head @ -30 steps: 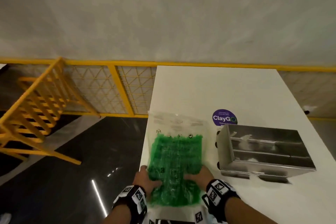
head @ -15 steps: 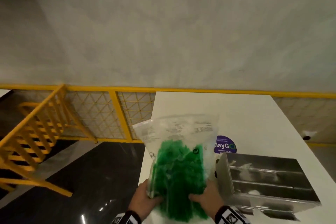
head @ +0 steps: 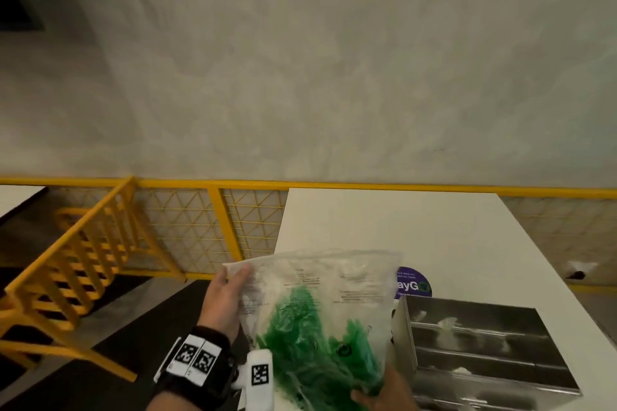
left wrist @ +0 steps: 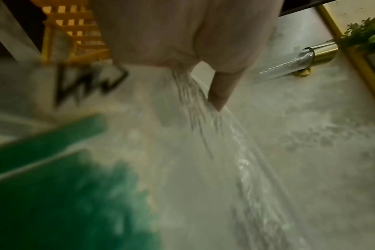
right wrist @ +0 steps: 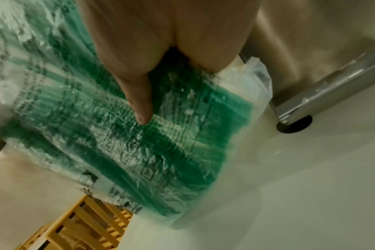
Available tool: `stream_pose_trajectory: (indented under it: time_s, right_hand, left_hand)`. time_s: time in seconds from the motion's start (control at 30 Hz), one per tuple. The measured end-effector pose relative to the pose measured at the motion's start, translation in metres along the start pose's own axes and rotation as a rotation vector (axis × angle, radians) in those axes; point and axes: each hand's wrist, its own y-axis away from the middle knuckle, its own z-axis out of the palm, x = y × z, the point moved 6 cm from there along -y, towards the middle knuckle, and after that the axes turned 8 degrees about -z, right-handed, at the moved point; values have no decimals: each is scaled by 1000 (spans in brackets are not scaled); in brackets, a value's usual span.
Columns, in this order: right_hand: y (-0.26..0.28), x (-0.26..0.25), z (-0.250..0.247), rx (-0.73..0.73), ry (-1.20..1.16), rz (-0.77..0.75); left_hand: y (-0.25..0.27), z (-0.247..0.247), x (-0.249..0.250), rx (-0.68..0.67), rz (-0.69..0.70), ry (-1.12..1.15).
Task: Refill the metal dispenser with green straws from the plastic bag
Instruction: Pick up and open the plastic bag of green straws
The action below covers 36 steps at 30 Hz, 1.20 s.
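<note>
A clear printed plastic bag (head: 320,290) full of green straws (head: 310,344) is held up above the near edge of the white table (head: 417,237). My left hand (head: 230,287) pinches the bag's upper left corner, its thumb (left wrist: 220,89) pressed on the film. My right hand (head: 384,394) grips the bag's lower end around the straws (right wrist: 96,126), thumb (right wrist: 139,101) on top. The metal dispenser (head: 484,354) lies on the table just right of the bag, its open compartments facing up.
A purple round sticker (head: 414,284) is on the table behind the bag. Yellow mesh railing (head: 187,227) and a yellow slatted frame (head: 73,260) stand left of the table over dark floor. A grey wall fills the background.
The bag has been lifted off the table and tilted upright. My left hand slid from the bag's lower edge up to its top left corner. The right hand stays at the bottom.
</note>
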Motion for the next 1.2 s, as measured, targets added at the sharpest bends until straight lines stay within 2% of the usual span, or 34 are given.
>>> stream_pose_trajectory:
  time_s: [0.13, 0.2, 0.3, 0.37, 0.43, 0.6, 0.73, 0.77, 0.83, 0.9, 0.93, 1.0, 1.07, 1.13, 1.2]
  right_hand:
    - [10, 24, -8, -16, -10, 12]
    - [23, 13, -20, 100, -24, -36]
    - [38, -35, -48, 317, -93, -157]
    - [39, -66, -74, 464, -113, -245]
    - [28, -91, -100, 544, -108, -291]
    - [-28, -120, -144, 537, -37, -275]
    - [-44, -118, -155, 547, -131, -240]
    - [-43, -118, -155, 543, -140, -241]
    - [-39, -120, -152, 547, -140, -260]
    - [-36, -124, -148, 543, -116, -283]
    - [-35, -126, -144, 527, -110, -293]
    - [-33, -134, -136, 487, -97, -325]
    - [-31, -143, -129, 459, -78, -376]
    - [-28, -150, -124, 451, -73, -418]
    - [-26, -153, -120, 459, -60, -437]
  left_hand:
    - [6, 9, 16, 13, 149, -135]
    - [7, 13, 21, -2, 166, -150]
    - [7, 17, 25, -45, 188, -184]
    - [8, 22, 26, -84, 202, -216]
    - [8, 27, 27, -102, 214, -263]
    - [0, 34, 25, -127, 175, -254]
    - [0, 29, 27, -81, 152, -271]
    - [1, 26, 29, -33, 160, -332]
    - [8, 22, 44, 155, 234, -682]
    - [32, 40, 69, 315, 428, -1042]
    - [50, 60, 80, 318, 553, -1109]
    - [78, 109, 83, 136, 714, -1151]
    - [94, 159, 63, -79, 767, -1289]
    - [97, 200, 38, -201, 809, -1455]
    - [91, 225, 21, -278, 807, -1517]
